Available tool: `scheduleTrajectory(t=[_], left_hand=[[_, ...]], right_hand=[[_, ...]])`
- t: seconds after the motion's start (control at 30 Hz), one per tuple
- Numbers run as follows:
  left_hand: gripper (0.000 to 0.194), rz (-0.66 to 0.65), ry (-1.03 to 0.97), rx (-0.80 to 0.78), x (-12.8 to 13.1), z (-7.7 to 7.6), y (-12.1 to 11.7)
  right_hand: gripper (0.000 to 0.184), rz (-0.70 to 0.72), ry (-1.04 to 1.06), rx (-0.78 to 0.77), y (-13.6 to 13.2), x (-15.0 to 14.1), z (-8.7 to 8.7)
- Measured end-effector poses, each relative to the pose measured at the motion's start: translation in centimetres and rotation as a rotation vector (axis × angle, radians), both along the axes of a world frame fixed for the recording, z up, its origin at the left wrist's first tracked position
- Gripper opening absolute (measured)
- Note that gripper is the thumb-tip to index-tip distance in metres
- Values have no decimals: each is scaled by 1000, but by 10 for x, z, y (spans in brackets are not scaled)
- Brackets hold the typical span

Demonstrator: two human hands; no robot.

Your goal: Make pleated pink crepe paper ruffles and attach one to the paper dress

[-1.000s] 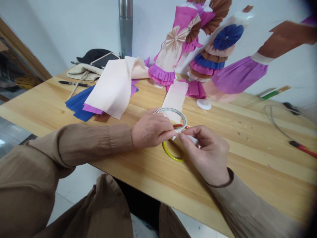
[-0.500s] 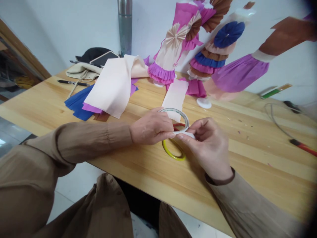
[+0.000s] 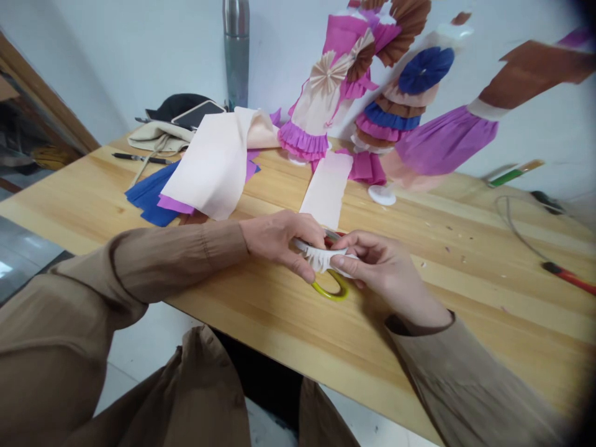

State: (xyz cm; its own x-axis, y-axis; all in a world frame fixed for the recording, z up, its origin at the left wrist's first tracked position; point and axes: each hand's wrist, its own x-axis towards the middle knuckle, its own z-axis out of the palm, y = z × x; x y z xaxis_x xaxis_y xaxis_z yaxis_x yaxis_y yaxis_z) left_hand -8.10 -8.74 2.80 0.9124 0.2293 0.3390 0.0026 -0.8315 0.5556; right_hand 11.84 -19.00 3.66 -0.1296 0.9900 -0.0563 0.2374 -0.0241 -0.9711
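Over the table, both my hands are on a narrow white roll of tape, whose side facing me looks creased. My left hand grips its left end between thumb and fingers. At the right end, the thumb and fingertips of my right hand pinch the roll's edge or its loose tape end; I cannot tell which. Below my hands lies a pair of scissors with a yellow handle loop and some red showing; the hands cover the rest. Just beyond is a pale cream paper strip.
Cream sheets lie over blue paper at left, near a pen. Behind stand a flask and paper-dressed figures. A white disc and a red-handled tool with a cord lie to the right.
The tape roll has tipped from showing its open ring to nearly edge-on, and sits slightly lower. My left thumb has moved down, away from the fingers.
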Motion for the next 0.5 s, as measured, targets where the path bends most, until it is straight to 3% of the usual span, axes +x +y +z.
scheduleTrajectory(t=[0.13, 0.37, 0.5], left_hand=[[30, -76, -46, -69, 0, 5, -3], [31, 195, 53, 67, 5, 4, -25], [28, 294, 23, 116, 5, 2, -29]], right_hand=[[30, -10, 14, 12, 1, -2, 0], [27, -76, -108, 193, -5, -10, -7], [23, -170, -314, 368, -12, -13, -5]])
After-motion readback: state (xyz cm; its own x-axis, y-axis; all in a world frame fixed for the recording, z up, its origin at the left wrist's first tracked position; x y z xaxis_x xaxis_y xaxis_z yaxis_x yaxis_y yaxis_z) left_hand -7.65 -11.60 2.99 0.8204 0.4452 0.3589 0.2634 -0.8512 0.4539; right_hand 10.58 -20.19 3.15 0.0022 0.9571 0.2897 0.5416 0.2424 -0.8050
